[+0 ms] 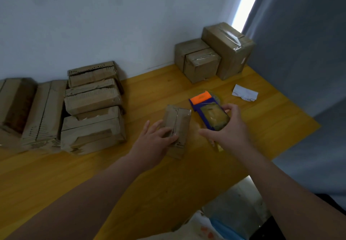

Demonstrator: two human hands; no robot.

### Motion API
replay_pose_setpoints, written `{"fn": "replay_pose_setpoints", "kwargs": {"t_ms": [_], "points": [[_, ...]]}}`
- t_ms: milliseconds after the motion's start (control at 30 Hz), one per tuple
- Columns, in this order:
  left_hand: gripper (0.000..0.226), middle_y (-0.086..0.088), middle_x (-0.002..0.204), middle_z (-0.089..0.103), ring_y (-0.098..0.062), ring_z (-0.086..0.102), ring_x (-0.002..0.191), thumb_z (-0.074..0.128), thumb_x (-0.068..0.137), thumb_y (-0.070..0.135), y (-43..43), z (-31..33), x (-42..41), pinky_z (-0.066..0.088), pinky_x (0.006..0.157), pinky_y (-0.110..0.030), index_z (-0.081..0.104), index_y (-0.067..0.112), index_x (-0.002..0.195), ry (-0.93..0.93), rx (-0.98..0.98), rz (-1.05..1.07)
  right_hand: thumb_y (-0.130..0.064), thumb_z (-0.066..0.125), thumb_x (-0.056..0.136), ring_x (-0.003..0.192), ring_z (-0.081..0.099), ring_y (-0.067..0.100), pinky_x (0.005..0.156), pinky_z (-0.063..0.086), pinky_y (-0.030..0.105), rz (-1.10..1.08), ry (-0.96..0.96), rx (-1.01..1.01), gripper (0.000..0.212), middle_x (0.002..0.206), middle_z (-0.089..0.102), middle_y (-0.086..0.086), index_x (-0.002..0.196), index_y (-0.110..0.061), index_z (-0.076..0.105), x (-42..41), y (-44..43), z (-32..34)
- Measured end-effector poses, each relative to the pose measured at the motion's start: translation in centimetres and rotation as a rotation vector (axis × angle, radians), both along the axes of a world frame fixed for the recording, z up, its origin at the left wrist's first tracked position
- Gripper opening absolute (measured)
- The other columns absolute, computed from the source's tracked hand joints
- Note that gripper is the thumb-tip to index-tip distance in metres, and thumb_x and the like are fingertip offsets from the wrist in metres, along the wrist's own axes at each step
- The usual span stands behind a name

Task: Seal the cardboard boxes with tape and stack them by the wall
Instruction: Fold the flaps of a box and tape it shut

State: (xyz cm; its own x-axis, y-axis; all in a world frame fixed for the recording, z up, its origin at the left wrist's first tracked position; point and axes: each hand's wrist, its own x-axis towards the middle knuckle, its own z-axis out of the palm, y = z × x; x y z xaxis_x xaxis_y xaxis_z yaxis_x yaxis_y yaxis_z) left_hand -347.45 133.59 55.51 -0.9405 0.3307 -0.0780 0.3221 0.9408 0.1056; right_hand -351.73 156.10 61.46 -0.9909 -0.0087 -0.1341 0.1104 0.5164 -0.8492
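Yellow wooden table [131,164]: my left hand [156,139] lies flat-fingered on the small box [179,119] at centre; my right hand [231,127] grips the tape dispenser [206,106] just beside it at three o'clock. Taped boxes [211,56] stand at one o'clock.

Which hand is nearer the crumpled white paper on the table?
Right. The right hand, holding the tape dispenser, is close, left of the crumpled white paper; the left hand rests farther left on the small box.
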Motion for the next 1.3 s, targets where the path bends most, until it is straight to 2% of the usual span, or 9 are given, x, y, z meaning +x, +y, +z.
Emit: {"fn": "replay_pose_setpoints", "kwargs": {"t_ms": [100, 167, 300, 433, 667, 800, 1000, 1133, 1300], "points": [[0.040, 0.001, 0.140, 0.050, -0.026, 0.033, 0.137, 0.041, 0.099, 0.034, 0.0, 0.8, -1.0, 0.019, 0.116, -0.048, 0.051, 0.026, 0.137, 0.018, 0.350, 0.210, -0.023, 0.090, 0.063, 0.104, 0.057, 0.016, 0.079, 0.058, 0.041, 0.105, 0.022, 0.045, 0.079, 0.109, 0.050, -0.010, 0.118, -0.039, 0.036, 0.1, 0.5, 0.7], [0.037, 0.000, 0.132, 0.056, -0.020, 0.045, 0.127, 0.043, 0.101, 0.031, 0.0, 2.4, -1.9, 0.033, 0.108, -0.040, 0.056, 0.018, 0.133, 0.004, 0.713, 0.457, -0.022, 0.090, 0.062, 0.105, 0.057, 0.015, 0.079, 0.059, 0.041, 0.174, 0.018, 0.021, 0.078, 0.110, 0.051, -0.014, 0.116, -0.044, 0.038, 0.4, 0.8, 1.1], [0.037, 0.002, 0.114, 0.064, -0.019, 0.053, 0.114, 0.043, 0.099, 0.044, 0.1, 5.5, -3.2, 0.041, 0.092, -0.037, 0.064, 0.017, 0.111, -0.373, 1.260, 0.870, -0.021, 0.091, 0.062, 0.103, 0.056, 0.006, 0.072, 0.059, 0.025, 0.333, 0.056, 0.008, 0.076, 0.111, 0.048, -0.025, 0.113, -0.049, 0.042, 1.3, 1.1, 2.1], [0.026, -0.001, 0.075, 0.068, -0.020, 0.061, 0.089, 0.052, 0.096, 0.036, -0.5, 6.0, -3.0, 0.049, 0.081, -0.039, 0.065, 0.015, 0.091, -0.740, 1.483, 0.869, -0.019, 0.090, 0.062, 0.107, 0.055, 0.005, 0.074, 0.059, 0.025, 0.430, 0.034, -0.052, 0.073, 0.117, 0.049, -0.022, 0.111, -0.050, 0.045, 1.8, 1.4, 2.2], [0.009, -0.005, 0.083, 0.064, -0.016, 0.058, 0.080, 0.059, 0.092, 0.013, -0.5, 5.1, -2.0, 0.053, 0.066, -0.032, 0.066, 0.013, 0.087, -0.755, 1.490, 0.890, -0.047, 0.078, 0.046, 0.104, 0.059, 0.005, 0.071, 0.058, 0.024, 0.504, 0.008, -0.067, 0.073, 0.117, 0.052, -0.021, 0.112, -0.051, 0.047, 2.2, 1.4, 1.8], [0.011, -0.009, 0.085, 0.064, -0.023, 0.057, 0.090, 0.060, 0.093, 0.013, -0.3, 4.4, -1.8, 0.053, 0.068, -0.033, 0.065, 0.012, 0.084, -0.660, 1.391, 0.905, -0.041, 0.084, 0.061, 0.109, 0.058, 0.009, 0.080, 0.059, 0.031, 0.551, 0.033, 0.117, 0.079, 0.122, 0.053, -0.013, 0.129, -0.043, 0.044, 1.9, 1.3, 1.6], [0.014, -0.009, 0.083, 0.068, -0.020, 0.063, 0.084, 0.060, 0.094, 0.021, -0.2, 3.7, -1.9, 0.054, 0.075, -0.035, 0.062, 0.011, 0.084, -0.540, 1.327, 0.846, -0.065, 0.068, 0.071, 0.111, 0.052, 0.012, 0.088, 0.054, 0.036, 0.668, 0.152, 0.526, 0.095, 0.125, 0.049, -0.006, 0.146, -0.051, 0.011, 1.9, 0.3, 1.5], [0.016, -0.010, 0.078, 0.068, -0.020, 0.064, 0.078, 0.056, 0.095, 0.015, -0.4, 3.6, -1.4, 0.054, 0.078, -0.036, 0.062, 0.008, 0.082, -0.531, 1.354, 0.821, -0.063, 0.072, 0.068, 0.112, 0.053, 0.010, 0.086, 0.055, 0.036, 0.710, 0.102, 0.496, 0.096, 0.130, 0.049, -0.011, 0.143, -0.057, 0.012, 1.4, 0.2, 2.1], [0.015, -0.008, 0.075, 0.055, -0.016, 0.056, 0.072, 0.055, 0.095, 0.008, -1.7, 2.8, -1.1, 0.057, 0.073, -0.034, 0.059, 0.005, 0.081, -0.439, 1.307, 0.930, -0.064, 0.069, 0.062, 0.092, 0.058, 0.003, 0.072, 0.057, 0.024, 0.739, -0.018, 0.414, 0.090, 0.114, 0.050, -0.022, 0.136, -0.065, 0.019, 1.3, 1.6, 3.7]]}}
